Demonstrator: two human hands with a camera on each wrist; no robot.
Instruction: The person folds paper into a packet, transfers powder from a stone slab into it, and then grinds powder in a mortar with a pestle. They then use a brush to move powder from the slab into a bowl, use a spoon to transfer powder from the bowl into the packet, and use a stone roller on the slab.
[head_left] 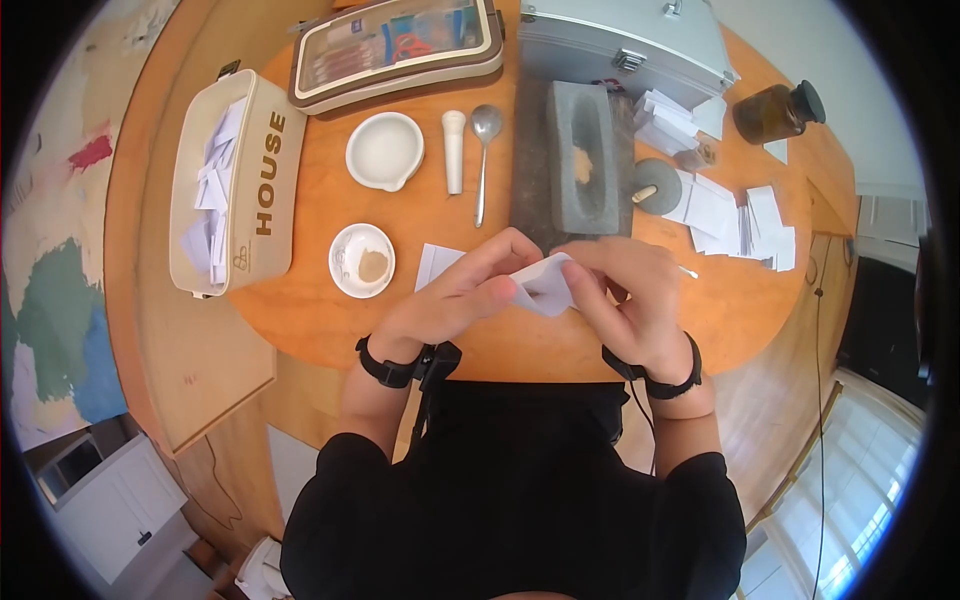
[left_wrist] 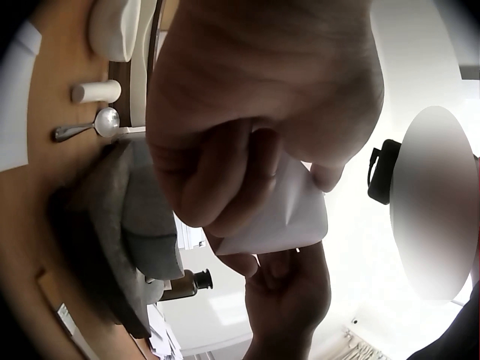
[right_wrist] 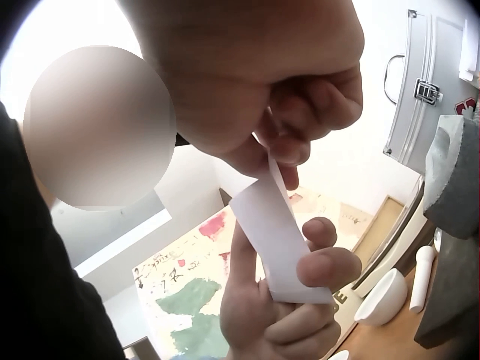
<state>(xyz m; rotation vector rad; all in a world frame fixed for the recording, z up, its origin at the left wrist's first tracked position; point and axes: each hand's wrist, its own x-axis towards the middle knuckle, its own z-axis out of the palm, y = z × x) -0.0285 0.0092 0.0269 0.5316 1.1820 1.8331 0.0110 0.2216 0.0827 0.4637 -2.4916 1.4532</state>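
Observation:
A folded white paper packet [head_left: 545, 285] is held up between both hands, over the table's near edge. My left hand [head_left: 455, 295] grips its left side, thumb in front and fingers behind. At its right end, the thumb and fingers of my right hand [head_left: 635, 290] pinch the paper [right_wrist: 277, 240]. From above, the packet's mouth gapes a little and looks darker inside. A flat white sheet [head_left: 437, 262] lies on the table beside the left hand. Left of that stands a small white dish [head_left: 340, 281] with tan powder [head_left: 373, 265] in it.
Behind the hands are a white spouted mortar [head_left: 386, 150], a pestle [head_left: 453, 152], a metal spoon [head_left: 485, 125] and a grey stone trough [head_left: 563, 215] holding tan powder. White papers [head_left: 740, 225] and a brown bottle [head_left: 768, 115] stand right. A HOUSE bin [head_left: 270, 200] stands left; cases line the back.

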